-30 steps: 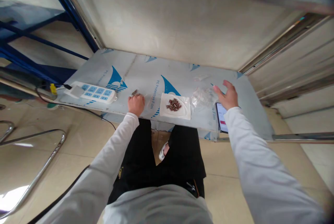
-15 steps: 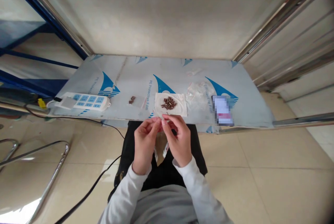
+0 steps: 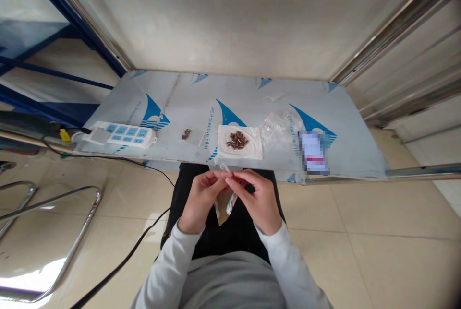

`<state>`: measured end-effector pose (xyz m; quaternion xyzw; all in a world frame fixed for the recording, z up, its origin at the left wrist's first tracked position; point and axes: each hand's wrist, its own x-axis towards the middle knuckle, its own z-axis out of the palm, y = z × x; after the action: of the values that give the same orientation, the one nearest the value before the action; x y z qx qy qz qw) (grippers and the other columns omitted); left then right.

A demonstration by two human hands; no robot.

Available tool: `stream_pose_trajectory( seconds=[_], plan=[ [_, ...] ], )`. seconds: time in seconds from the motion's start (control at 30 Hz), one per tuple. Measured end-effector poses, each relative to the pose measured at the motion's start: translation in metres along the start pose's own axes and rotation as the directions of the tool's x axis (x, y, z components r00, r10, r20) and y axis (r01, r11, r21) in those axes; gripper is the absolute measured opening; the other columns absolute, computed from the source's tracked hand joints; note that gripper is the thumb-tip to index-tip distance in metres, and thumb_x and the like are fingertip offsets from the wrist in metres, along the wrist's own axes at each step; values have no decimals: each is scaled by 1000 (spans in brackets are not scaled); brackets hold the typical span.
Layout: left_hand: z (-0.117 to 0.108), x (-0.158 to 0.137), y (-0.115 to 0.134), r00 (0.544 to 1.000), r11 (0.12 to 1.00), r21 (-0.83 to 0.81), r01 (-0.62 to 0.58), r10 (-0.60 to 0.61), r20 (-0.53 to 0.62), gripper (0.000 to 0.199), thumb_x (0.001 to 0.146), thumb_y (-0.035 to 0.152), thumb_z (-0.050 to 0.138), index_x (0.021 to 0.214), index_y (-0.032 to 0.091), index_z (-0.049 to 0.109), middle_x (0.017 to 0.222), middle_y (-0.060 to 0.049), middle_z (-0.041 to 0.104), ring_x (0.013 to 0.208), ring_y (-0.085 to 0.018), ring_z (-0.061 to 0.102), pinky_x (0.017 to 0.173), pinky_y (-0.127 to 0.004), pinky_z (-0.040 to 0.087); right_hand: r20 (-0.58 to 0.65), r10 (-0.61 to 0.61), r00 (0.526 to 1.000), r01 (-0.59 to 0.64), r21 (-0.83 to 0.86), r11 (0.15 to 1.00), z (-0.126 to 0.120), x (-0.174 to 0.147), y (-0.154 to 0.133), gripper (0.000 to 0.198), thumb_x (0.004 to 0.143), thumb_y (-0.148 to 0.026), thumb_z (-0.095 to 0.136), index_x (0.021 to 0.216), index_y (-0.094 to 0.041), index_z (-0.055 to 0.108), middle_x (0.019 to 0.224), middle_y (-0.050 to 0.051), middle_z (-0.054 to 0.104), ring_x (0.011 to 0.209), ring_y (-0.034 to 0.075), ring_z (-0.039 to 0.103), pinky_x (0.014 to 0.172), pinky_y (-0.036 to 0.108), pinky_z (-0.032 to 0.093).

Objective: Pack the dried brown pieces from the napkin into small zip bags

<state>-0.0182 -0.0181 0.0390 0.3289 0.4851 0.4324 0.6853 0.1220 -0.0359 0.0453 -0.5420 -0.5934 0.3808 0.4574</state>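
Observation:
My left hand [image 3: 204, 196] and my right hand [image 3: 256, 197] meet over my lap, just in front of the table edge. Their thumbs and fingertips pinch a small clear plastic bag [image 3: 225, 167], whose edge sticks up between them; the fingers cover the rest. Just beyond the hands, a pile of small brown metallic cylinders [image 3: 237, 140] lies on a white cloth-like sheet [image 3: 256, 148]. Further left is a clear bag [image 3: 197, 136] with several brown pieces [image 3: 186, 134] at its left end. Crumpled clear plastic bags [image 3: 275, 126] lie right of the white sheet.
A white power strip [image 3: 151, 140] sits on the left of the film-covered table [image 3: 194, 95]. A phone [image 3: 314, 153] lies near the front right edge. A black cable [image 3: 122, 261] crosses the floor at left, beside a metal chair frame [image 3: 81, 232].
Both hands have come slightly lower in view, and the clear plastic now shows above the fingertips. The whole view has shifted a little; the things on the table stay in place.

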Motion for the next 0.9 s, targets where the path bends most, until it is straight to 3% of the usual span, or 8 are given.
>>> stream_pose_trajectory(
  seconds=[0.13, 0.23, 0.3, 0.4, 0.5, 0.57, 0.73, 0.9],
  plan=[
    [-5, -2, 7, 994, 915, 388, -107, 88, 65, 27, 78, 40, 66, 74, 14, 68, 70, -5, 70, 65, -15, 63, 63, -25, 48, 201, 10, 979, 20, -144, 989, -15, 7, 2, 20, 89, -23, 56, 78, -18, 72, 68, 2, 69, 59, 13, 60, 57, 22, 45],
    [1, -8, 12, 975, 656, 745, -123, 221, -34, 24, 81, 39, 61, 74, 17, 67, 69, -4, 70, 61, -15, 63, 59, -25, 44, -9, -38, 999, 31, -406, 913, -21, 7, 5, 14, 83, -18, 60, 72, -18, 69, 65, 2, 66, 57, 13, 57, 58, 25, 43],
    [9, -12, 17, 958, 527, 844, -101, 281, -62, 20, 82, 35, 58, 74, 18, 66, 67, -2, 69, 59, -15, 62, 58, -25, 42, -128, -78, 989, 8, -475, 880, -23, 6, 9, 14, 83, -19, 59, 71, -18, 67, 65, 2, 65, 58, 14, 58, 62, 26, 44],
    [19, -12, 27, 954, 511, 851, -120, 296, -43, 15, 79, 28, 56, 68, 19, 60, 61, 0, 65, 55, -12, 59, 56, -22, 40, -67, -99, 993, 76, -280, 957, -29, 5, 15, 18, 82, -28, 63, 97, -19, 67, 95, 7, 70, 88, 20, 64, 82, 32, 48],
    [23, -8, 36, 968, 569, 805, -166, 248, 24, 12, 76, 23, 53, 65, 18, 56, 58, 3, 60, 51, -10, 55, 54, -20, 39, 151, -131, 980, 122, 65, 990, -33, 7, 25, 89, 63, -45, 80, 140, -24, 40, 142, 11, 47, 131, 28, 44, 109, 42, 34],
    [25, -5, 40, 973, 595, 781, -190, 219, 70, 12, 74, 22, 52, 64, 18, 56, 57, 3, 60, 51, -10, 54, 54, -20, 40, 286, -123, 950, 69, 192, 979, -32, 10, 32, 106, 57, -44, 85, 146, -28, 30, 147, 10, 42, 135, 28, 39, 112, 43, 30],
    [25, -2, 42, 973, 580, 788, -208, 207, 104, 12, 71, 22, 52, 62, 17, 57, 54, 3, 58, 49, -9, 51, 52, -19, 38, 306, -110, 946, 4, 326, 945, -21, 17, 43, 59, 65, -32, 82, 119, -26, 58, 117, 5, 65, 111, 24, 61, 99, 39, 44],
    [24, 3, 48, 957, 376, 913, -159, 286, 48, 20, 72, 30, 56, 56, 19, 54, 53, 1, 58, 49, -11, 51, 53, -22, 34, 298, -76, 951, 2, 242, 970, -20, 27, 42, 41, 66, -33, 80, 101, -21, 62, 96, 3, 67, 92, 21, 63, 85, 34, 48]
  ],
)
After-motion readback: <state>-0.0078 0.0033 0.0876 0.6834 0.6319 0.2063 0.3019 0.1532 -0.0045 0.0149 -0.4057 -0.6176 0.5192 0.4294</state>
